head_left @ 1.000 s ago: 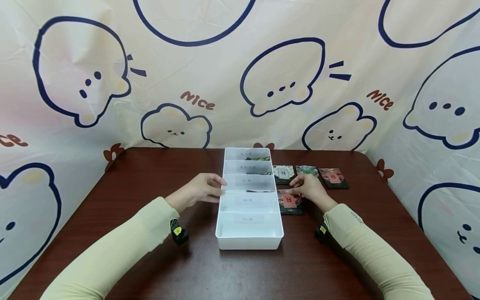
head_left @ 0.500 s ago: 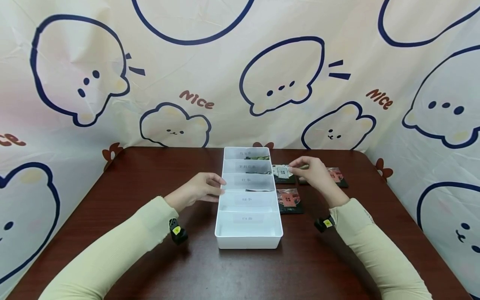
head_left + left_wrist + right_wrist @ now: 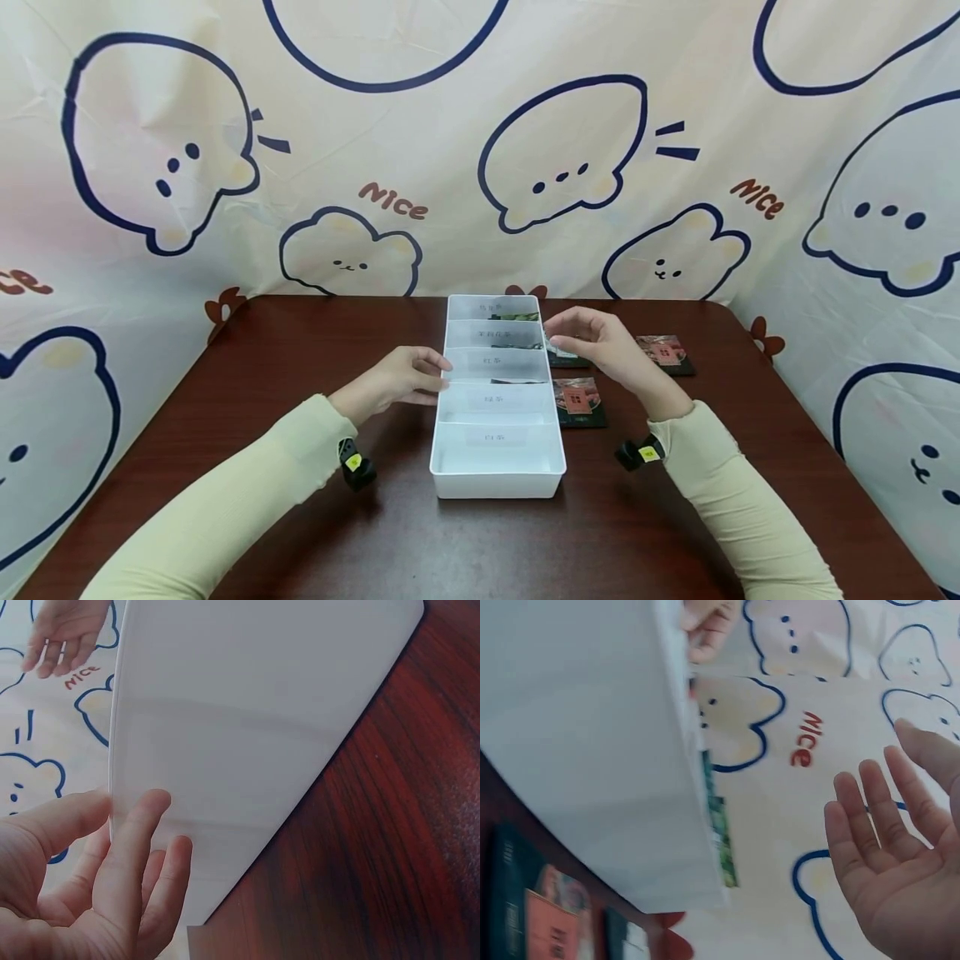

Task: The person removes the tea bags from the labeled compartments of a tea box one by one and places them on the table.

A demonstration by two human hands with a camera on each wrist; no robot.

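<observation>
Left grip (image 3: pixel 396 380) holds white box (image 3: pixel 498 487) — right grip (image 3: pixel 603 348) hovers near.

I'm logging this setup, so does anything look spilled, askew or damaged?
Nothing stands out. The white box stands upright on the table; the near red-labelled packet and the far-right packet lie flat. No spill or damage shows, though the white-labelled packet by the right hand is partly hidden.

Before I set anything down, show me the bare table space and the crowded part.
Bare table: the near stretch between the sleeves, in front of the white box; the far-left area beyond the left hand; the strip outside the right sleeve. Crowded: just right of the box, with packets and the right hand.
</observation>
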